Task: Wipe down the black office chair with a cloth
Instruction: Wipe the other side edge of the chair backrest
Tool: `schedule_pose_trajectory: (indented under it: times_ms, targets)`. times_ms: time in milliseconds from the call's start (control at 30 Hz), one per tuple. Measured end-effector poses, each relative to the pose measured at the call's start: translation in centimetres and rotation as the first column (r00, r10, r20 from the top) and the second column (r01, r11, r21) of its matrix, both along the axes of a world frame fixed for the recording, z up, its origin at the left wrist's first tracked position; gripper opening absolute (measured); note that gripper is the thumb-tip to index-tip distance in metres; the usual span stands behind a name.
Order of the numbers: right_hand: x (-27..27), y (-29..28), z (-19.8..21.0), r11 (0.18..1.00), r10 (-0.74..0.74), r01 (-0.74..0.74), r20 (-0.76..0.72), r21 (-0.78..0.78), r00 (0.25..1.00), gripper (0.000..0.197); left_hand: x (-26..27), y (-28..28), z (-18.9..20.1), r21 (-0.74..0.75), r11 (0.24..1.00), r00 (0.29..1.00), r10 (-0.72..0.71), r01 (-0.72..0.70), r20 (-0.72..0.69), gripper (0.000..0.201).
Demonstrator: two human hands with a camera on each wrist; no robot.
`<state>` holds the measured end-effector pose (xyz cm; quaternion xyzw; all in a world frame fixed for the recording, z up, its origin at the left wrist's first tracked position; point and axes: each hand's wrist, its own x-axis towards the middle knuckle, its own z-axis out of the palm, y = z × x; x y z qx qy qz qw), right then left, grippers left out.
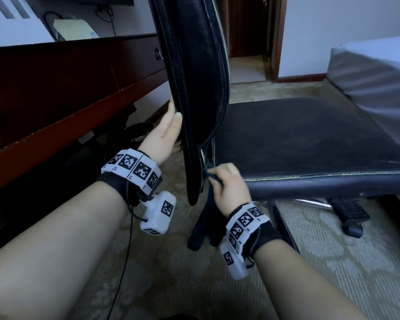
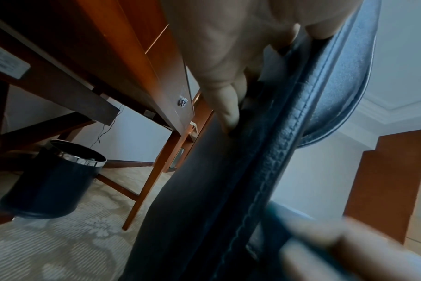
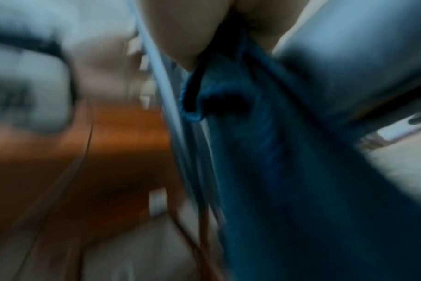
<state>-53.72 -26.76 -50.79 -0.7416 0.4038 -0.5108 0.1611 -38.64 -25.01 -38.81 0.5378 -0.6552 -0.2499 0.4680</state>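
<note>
Two hands: left hand [image 1: 169,132] grips the backrest [image 1: 194,65] edge, fingers [image 2: 226,106] curled behind; right hand [image 1: 229,188] pinches the cloth [image 1: 206,227].
Chair: at 12 o'clock, seat [image 1: 298,139] at 2 o'clock; probably heavy, on casters, may roll, so hold the stiff edge.
Cloth: soft, hangs limp.
Room: carpet [image 1: 333,262]; desk [image 1: 67,88] at 10 o'clock; bin [image 2: 53,180] under it.

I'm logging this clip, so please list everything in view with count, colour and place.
backrest: 1, black, upright, centre
seat: 1, black, right of the backrest
cloth: 1, dark blue, hanging below the seat's near corner
desk: 1, reddish-brown, left
bin: 1, black, under the desk
bed: 1, grey-white, right
left hand: grips the backrest's edge
right hand: grips the cloth
</note>
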Motion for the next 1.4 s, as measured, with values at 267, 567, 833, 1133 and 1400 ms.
schedule_pose_trajectory:
  times_ms: [267,567,833,1133,1400]
  targets:
    - [0.6,-0.9,3.8,0.996,-0.081,0.068,0.289,0.054,0.954,0.028,0.2,-0.3,-0.2,-0.002,1.0,1.0,0.007,-0.007,0.004,0.061]
    - [3.6,1.0,-2.1,0.994,-0.044,0.018,0.241,0.109,0.97,0.023,0.2,-0.6,-0.8,-0.013,1.0,1.0,0.017,-0.016,0.015,0.067]
    - [3.2,0.3,2.7,0.984,-0.049,0.101,0.322,-0.146,0.945,0.023,0.5,-0.7,-1.3,0.024,1.0,1.0,0.013,-0.013,-0.014,0.069]
    - [4.5,0.4,-1.7,0.997,-0.073,0.069,0.092,0.046,0.993,0.019,2.3,-1.9,-3.2,0.047,0.995,0.994,-0.079,0.083,-0.073,0.077]
    - [2.7,-1.0,3.6,0.97,-0.242,0.244,0.076,-0.014,0.967,0.023,4.3,-2.4,-5.4,0.042,0.941,0.942,-0.334,0.335,-0.039,0.065]
